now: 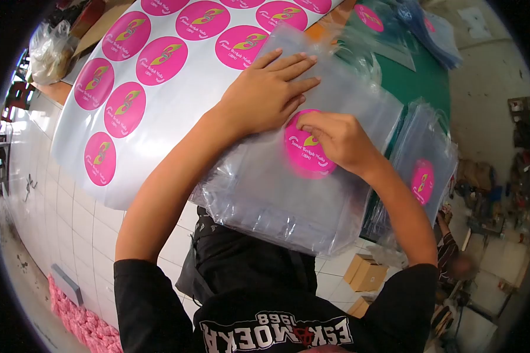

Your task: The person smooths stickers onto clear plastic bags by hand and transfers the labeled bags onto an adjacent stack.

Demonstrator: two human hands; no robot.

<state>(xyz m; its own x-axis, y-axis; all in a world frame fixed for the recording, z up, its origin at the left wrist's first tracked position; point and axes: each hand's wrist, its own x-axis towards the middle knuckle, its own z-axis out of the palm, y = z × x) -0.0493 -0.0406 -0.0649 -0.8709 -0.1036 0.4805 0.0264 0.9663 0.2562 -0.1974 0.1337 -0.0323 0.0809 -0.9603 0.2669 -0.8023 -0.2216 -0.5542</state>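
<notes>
My left hand (268, 88) lies flat with its fingers spread on the upper part of a clear plastic bag (277, 194). This bag is on top of a stack in front of me. My right hand (341, 141) has its fingers curled and pinched at the upper edge of a round pink sticker (306, 154) with a yellow-green emblem and white lettering. The sticker is over the middle of the bag; whether all of it touches the plastic I cannot tell. Left of the bags, a white sheet (153, 117) carries rows of matching pink stickers.
Another pile of clear bags (418, 135), with a pink sticker on top, lies at the right on a green surface (439, 88). More stickered bags (433, 35) lie farther back. Cardboard boxes (365, 272) stand on the tiled floor, and a person (450, 253) is at the lower right.
</notes>
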